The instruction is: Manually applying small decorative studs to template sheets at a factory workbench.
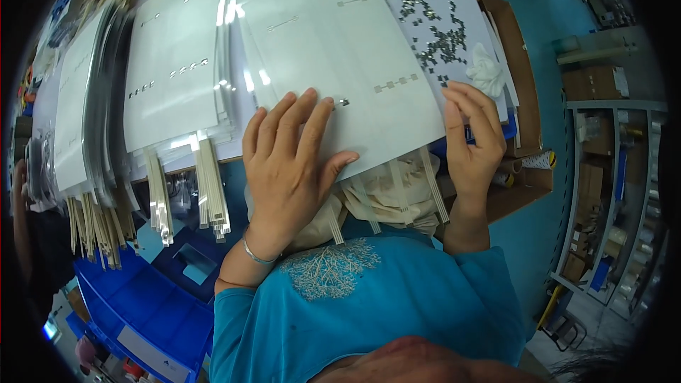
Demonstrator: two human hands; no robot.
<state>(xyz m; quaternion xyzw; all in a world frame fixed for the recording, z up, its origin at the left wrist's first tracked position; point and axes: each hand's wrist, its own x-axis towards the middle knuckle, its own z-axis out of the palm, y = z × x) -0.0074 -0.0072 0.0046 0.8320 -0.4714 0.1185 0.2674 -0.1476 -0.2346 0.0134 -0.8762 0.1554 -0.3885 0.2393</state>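
Observation:
A white sheet under clear film (319, 42) lies on the table in front of me, with rows of small metal pieces on it and pale flat strips (399, 195) hanging past its near edge. My left hand (289, 152) rests on its near left part, fingers spread, close to a shiny metal piece (345, 102). Just off the sheet's right edge is my right hand (474, 138), thumb and fingertips brought together. Whatever it pinches is too small to make out. Beyond those fingertips lie many loose small metal pieces (443, 46).
Stacked film-covered sheets (174, 50) with hanging strips stand to the left, beside another stack (78, 99). A crumpled white tissue (485, 69) lies at the right, near a cardboard box (525, 81). Blue bins (135, 305) are at lower left, a metal shelf (617, 105) far right.

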